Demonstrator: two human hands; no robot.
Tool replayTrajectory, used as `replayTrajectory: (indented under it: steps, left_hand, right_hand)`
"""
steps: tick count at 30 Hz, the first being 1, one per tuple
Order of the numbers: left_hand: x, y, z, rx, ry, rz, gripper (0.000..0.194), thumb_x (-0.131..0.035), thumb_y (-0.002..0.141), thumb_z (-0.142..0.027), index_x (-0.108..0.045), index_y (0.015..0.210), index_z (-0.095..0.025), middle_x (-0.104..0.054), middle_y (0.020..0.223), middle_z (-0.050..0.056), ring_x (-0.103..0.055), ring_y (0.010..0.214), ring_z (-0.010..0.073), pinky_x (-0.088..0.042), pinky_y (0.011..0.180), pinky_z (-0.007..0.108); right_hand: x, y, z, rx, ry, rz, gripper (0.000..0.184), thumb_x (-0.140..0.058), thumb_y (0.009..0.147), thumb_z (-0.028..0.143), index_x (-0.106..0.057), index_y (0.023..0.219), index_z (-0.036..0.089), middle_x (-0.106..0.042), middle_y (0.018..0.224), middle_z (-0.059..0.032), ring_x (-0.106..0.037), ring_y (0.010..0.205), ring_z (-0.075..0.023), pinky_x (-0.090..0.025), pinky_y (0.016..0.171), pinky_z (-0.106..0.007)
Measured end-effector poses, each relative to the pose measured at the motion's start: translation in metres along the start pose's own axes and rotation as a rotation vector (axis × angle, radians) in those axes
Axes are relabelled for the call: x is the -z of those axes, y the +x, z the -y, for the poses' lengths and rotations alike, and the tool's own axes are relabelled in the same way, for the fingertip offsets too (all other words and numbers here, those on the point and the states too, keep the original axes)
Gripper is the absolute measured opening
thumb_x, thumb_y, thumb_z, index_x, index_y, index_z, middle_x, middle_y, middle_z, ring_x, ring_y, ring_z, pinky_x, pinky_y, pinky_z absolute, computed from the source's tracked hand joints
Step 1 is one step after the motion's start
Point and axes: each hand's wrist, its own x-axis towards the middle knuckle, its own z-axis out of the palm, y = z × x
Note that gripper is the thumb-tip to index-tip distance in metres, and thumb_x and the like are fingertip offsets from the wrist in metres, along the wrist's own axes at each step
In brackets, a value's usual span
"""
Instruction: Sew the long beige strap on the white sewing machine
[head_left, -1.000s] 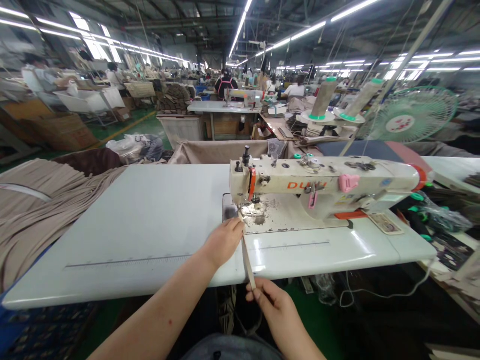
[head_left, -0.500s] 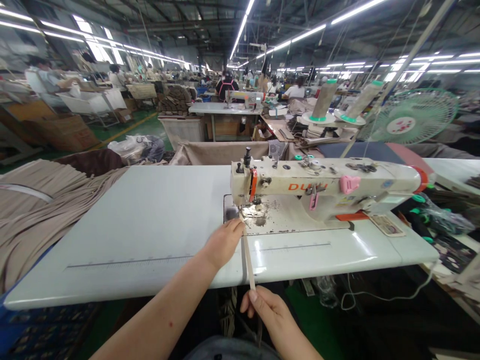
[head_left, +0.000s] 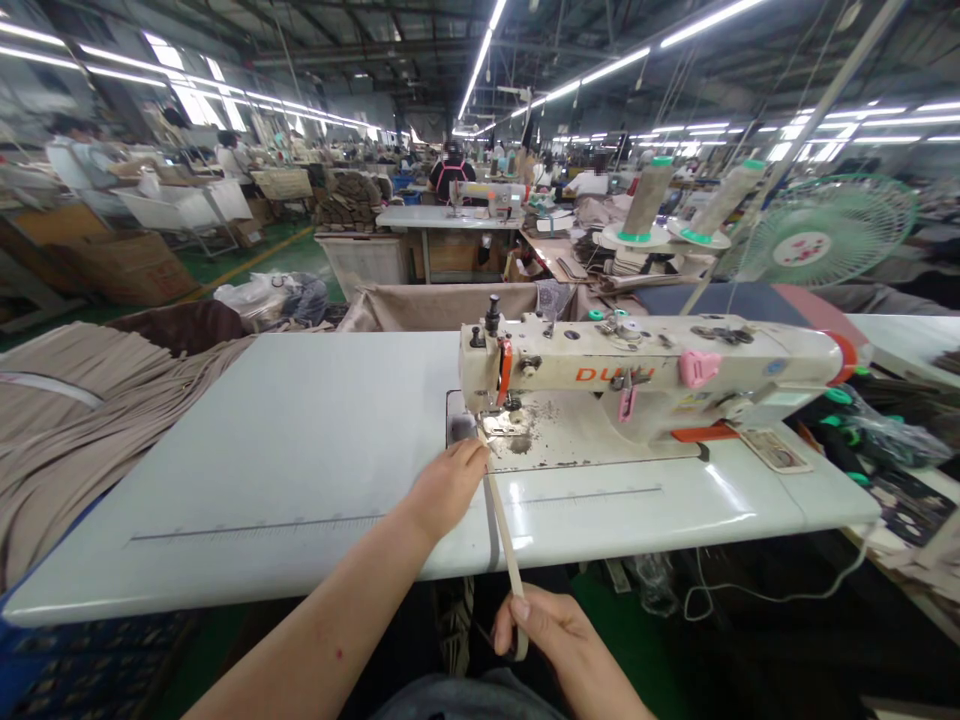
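A narrow beige fabric strip (head_left: pixel 507 535) runs from under the needle area of a sewing machine (head_left: pixel 645 370) down over the table's front edge. My left hand (head_left: pixel 448 487) presses its closed fingers on the strip, just in front of the needle plate (head_left: pixel 508 428). Below the table edge, my right hand (head_left: pixel 546 628) pinches the strip between thumb and fingers, and the strip's lower part curls beneath them. Between both hands the strip is taut and slants slightly right. My left fingers hide its end near the presser foot.
The white sewing table (head_left: pixel 300 430) carries a printed ruler line. Long beige fabric strips (head_left: pixel 82 430) are heaped at the left. Thread cones (head_left: pixel 646 200) and a green fan (head_left: pixel 821 235) stand behind the machine. A person (head_left: pixel 451 178) sits farther back.
My right hand has moved slightly right and down, so the strip now slants more to the right and its lower part curls. My left hand stays almost in place.
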Motion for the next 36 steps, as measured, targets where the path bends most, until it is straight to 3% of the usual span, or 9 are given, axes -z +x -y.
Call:
replayTrajectory:
  steps: [9, 14, 21, 23, 26, 29, 31, 33, 36]
  left_hand:
    - [-0.003, 0.001, 0.002, -0.004, 0.018, 0.007, 0.020, -0.048, 0.102, -0.014, -0.061, 0.117, -0.017, -0.063, 0.130, 0.012, -0.063, 0.123, 0.0244, -0.056, 0.109, 0.041]
    - [-0.005, 0.000, 0.003, -0.020, 0.051, 0.025, 0.019, -0.047, 0.102, -0.015, -0.061, 0.114, -0.017, -0.063, 0.128, 0.011, -0.062, 0.122, 0.0248, -0.055, 0.110, 0.041]
    - [-0.006, 0.000, 0.004, -0.031, 0.069, 0.028, 0.019, -0.048, 0.102, -0.014, -0.061, 0.115, -0.016, -0.064, 0.126, 0.012, -0.063, 0.122, 0.0255, -0.056, 0.108, 0.041]
    - [-0.005, 0.000, 0.003, -0.031, 0.069, 0.014, 0.019, -0.048, 0.102, -0.015, -0.061, 0.117, -0.015, -0.064, 0.127, 0.012, -0.062, 0.123, 0.0256, -0.056, 0.108, 0.040]
    - [-0.001, 0.000, 0.000, -0.014, 0.044, -0.016, 0.020, -0.048, 0.103, -0.017, -0.060, 0.119, -0.015, -0.064, 0.128, 0.012, -0.063, 0.121, 0.0247, -0.057, 0.108, 0.039]
    - [-0.001, 0.001, -0.001, -0.014, 0.036, -0.028, 0.020, -0.047, 0.104, -0.016, -0.060, 0.119, -0.016, -0.064, 0.128, 0.012, -0.064, 0.120, 0.0243, -0.057, 0.108, 0.039]
    - [-0.002, 0.001, 0.000, -0.018, 0.035, -0.031, 0.020, -0.047, 0.104, -0.016, -0.060, 0.119, -0.015, -0.065, 0.127, 0.012, -0.063, 0.121, 0.0244, -0.056, 0.108, 0.040]
    - [-0.004, 0.001, 0.001, -0.017, 0.028, -0.034, 0.019, -0.048, 0.103, -0.016, -0.060, 0.118, -0.016, -0.065, 0.126, 0.012, -0.063, 0.120, 0.0247, -0.057, 0.108, 0.041]
    - [-0.003, 0.000, 0.000, -0.003, 0.017, -0.042, 0.019, -0.049, 0.103, -0.017, -0.060, 0.118, -0.016, -0.064, 0.127, 0.012, -0.064, 0.119, 0.0243, -0.057, 0.107, 0.041]
  right_hand:
    - [-0.005, 0.003, -0.014, -0.052, -0.049, -0.137, 0.053, -0.062, 0.093, 0.068, -0.070, 0.087, 0.017, -0.062, 0.067, -0.0008, -0.057, 0.065, -0.0182, -0.042, 0.065, -0.030]
    - [-0.007, 0.001, -0.005, -0.033, -0.021, -0.058, 0.052, -0.061, 0.095, 0.063, -0.076, 0.075, 0.017, -0.068, 0.070, -0.0044, -0.061, 0.072, -0.0203, -0.045, 0.071, -0.031]
    - [-0.011, 0.002, -0.004, 0.041, -0.072, 0.038, 0.048, -0.060, 0.097, 0.058, -0.079, 0.078, 0.018, -0.064, 0.078, -0.0042, -0.061, 0.076, -0.0200, -0.047, 0.073, -0.031]
    - [-0.010, 0.002, -0.012, 0.001, -0.104, -0.021, 0.042, -0.062, 0.094, 0.057, -0.076, 0.090, 0.017, -0.061, 0.076, -0.0020, -0.060, 0.071, -0.0195, -0.046, 0.067, -0.030]
    - [-0.007, 0.000, -0.020, -0.033, -0.332, -0.222, 0.034, -0.062, 0.093, 0.049, -0.065, 0.110, 0.019, -0.062, 0.074, -0.0005, -0.060, 0.068, -0.0216, -0.047, 0.066, -0.032]
    - [-0.002, -0.003, -0.019, -0.001, -0.611, -0.376, 0.034, -0.053, 0.099, 0.045, -0.065, 0.118, 0.020, -0.071, 0.089, -0.0085, -0.066, 0.079, -0.0275, -0.048, 0.075, -0.038]
    - [0.000, -0.001, -0.013, 0.035, -0.666, -0.382, 0.035, -0.046, 0.102, 0.045, -0.070, 0.112, 0.022, -0.072, 0.100, -0.0119, -0.068, 0.088, -0.0293, -0.049, 0.081, -0.040]
    - [0.001, 0.003, -0.009, 0.055, -0.611, -0.332, 0.039, -0.046, 0.101, 0.047, -0.075, 0.093, 0.023, -0.069, 0.097, -0.0112, -0.067, 0.090, -0.0287, -0.049, 0.083, -0.040]
    - [0.000, 0.011, -0.011, -0.008, -0.319, -0.217, 0.043, -0.059, 0.091, 0.060, -0.074, 0.079, 0.021, -0.065, 0.083, -0.0076, -0.065, 0.083, -0.0266, -0.050, 0.080, -0.039]
